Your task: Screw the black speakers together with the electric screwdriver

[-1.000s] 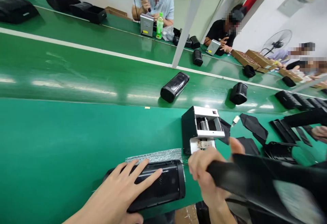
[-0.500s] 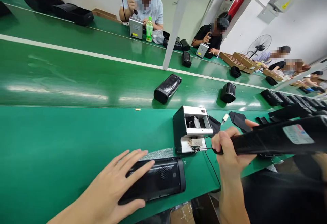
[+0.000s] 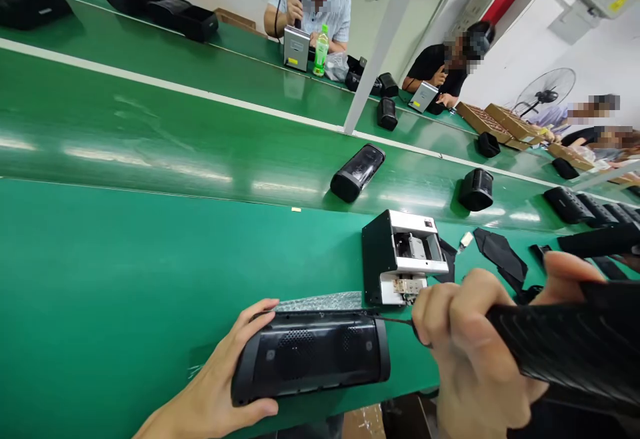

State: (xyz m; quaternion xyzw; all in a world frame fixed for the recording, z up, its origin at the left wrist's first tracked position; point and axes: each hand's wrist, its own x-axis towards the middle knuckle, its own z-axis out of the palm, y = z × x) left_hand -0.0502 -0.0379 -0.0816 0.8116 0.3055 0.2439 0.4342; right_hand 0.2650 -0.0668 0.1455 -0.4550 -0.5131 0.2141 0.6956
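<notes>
My left hand [image 3: 220,379] grips a black oblong speaker body [image 3: 310,355] from its left end, thumb below and fingers over the top, holding it on its side at the near edge of the green bench [image 3: 125,259]. My right hand [image 3: 465,339] is closed round the end of a long black ribbed cover [image 3: 565,345] that stretches off to the right. A thin black wire [image 3: 395,320] runs from the speaker body to my right fist. Just behind both hands stands a small black and white box machine [image 3: 400,255].
A glossy conveyor belt [image 3: 150,139] behind the bench carries a black speaker [image 3: 357,172] and a shorter black unit [image 3: 476,189]. Black parts [image 3: 500,252] lie at the right. Across the belt, other people sit working, with a green bottle [image 3: 321,50], cardboard trays [image 3: 495,119] and a fan [image 3: 543,95].
My left hand has shifted from lying flat on the speaker body to gripping its left end and turning it on its side. My right hand has brought the black cover lower and closer.
</notes>
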